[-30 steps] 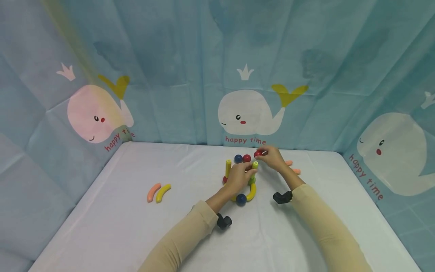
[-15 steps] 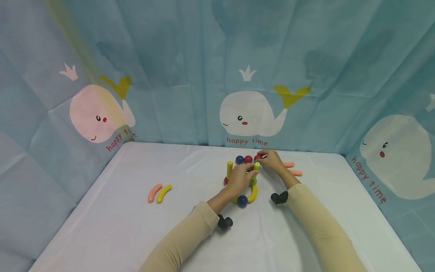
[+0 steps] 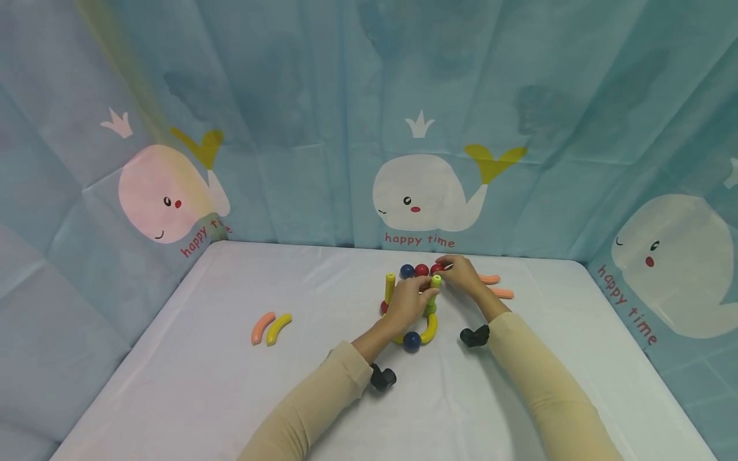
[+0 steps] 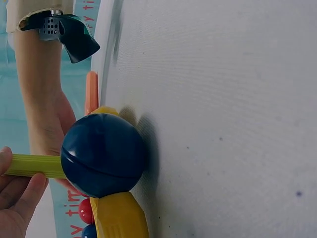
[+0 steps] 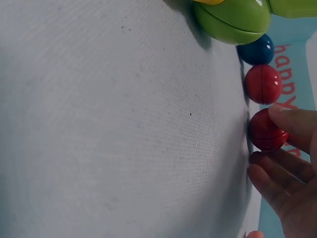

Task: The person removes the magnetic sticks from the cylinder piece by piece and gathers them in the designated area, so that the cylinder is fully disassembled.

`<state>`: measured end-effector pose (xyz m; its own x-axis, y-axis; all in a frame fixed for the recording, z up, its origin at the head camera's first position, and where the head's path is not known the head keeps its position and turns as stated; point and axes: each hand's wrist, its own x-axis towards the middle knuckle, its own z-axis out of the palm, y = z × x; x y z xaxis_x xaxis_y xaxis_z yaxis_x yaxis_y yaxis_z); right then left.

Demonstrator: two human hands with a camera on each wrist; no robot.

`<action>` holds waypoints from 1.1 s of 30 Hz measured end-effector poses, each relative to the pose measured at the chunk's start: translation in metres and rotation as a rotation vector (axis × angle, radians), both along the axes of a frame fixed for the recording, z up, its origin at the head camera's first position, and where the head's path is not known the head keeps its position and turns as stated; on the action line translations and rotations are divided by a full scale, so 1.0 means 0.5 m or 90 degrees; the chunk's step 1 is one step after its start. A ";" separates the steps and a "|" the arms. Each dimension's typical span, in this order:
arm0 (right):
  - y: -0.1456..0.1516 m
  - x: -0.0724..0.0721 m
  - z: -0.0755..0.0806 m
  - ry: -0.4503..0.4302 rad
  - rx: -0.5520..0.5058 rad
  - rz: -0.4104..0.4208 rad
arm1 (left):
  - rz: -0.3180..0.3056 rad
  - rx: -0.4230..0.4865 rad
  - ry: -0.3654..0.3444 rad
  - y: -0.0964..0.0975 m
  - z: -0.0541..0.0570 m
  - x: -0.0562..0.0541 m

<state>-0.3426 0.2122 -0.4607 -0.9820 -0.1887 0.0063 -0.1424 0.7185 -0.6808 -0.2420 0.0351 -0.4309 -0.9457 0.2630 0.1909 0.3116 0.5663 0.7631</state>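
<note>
My left hand (image 3: pixel 407 306) pinches an upright green stick (image 3: pixel 435 283), which stands on a green ball (image 3: pixel 430 310). This belongs to a small structure of curved yellow bars (image 3: pixel 429 329), a blue ball (image 3: pixel 412 341) at the front and a red ball (image 3: pixel 384 308) at the left, where an upright yellow stick (image 3: pixel 390 288) rises. Behind it, my right hand (image 3: pixel 459 274) holds a red ball (image 5: pixel 268 130) between thumb and fingers, low at the table. In line beside that ball are another red ball (image 5: pixel 263 84) and a blue ball (image 5: pixel 256 49).
Curved pink (image 3: pixel 262 328) and yellow (image 3: pixel 279 330) bars lie to the left on the white table (image 3: pixel 190 384). Past my right hand are pink bars (image 3: pixel 500 294). A whale-print curtain (image 3: pixel 288 128) encloses the back and sides.
My right hand has come down slightly with the red ball, now nearer the other red ball. The left hand keeps its grip on the green stick, and the view has shifted a little.
</note>
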 end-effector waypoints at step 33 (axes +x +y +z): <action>0.008 0.060 0.083 0.064 -0.059 0.021 | -0.001 0.004 0.039 -0.013 0.026 0.022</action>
<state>-0.3126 0.2163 -0.4193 -0.9690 -0.2143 0.1232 -0.2353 0.6466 -0.7256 -0.2308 0.0288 -0.4178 -0.9319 0.2627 0.2501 0.3584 0.5615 0.7458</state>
